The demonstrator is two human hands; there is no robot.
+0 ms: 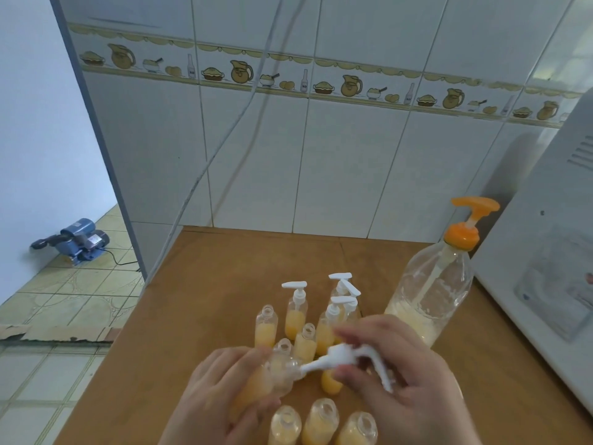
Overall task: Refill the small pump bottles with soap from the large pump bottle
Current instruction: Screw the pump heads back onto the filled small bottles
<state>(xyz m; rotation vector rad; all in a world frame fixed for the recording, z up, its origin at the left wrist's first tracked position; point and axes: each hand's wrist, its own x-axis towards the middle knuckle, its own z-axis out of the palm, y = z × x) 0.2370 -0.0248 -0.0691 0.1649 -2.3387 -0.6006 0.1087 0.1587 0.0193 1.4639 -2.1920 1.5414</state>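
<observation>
Two hands' fingers clamped: left hand [221,393] on small bottle [266,377], right hand [407,380] on white pump [340,356].

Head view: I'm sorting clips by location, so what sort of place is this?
Probably a home kitchen: tiled wall with a border of jugs and pies, a wooden table against it, and what looks like a white appliance at right.

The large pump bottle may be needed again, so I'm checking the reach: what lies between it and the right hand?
Nothing: in the head view only bare wooden table separates the right hand from the large pump bottle.
</observation>
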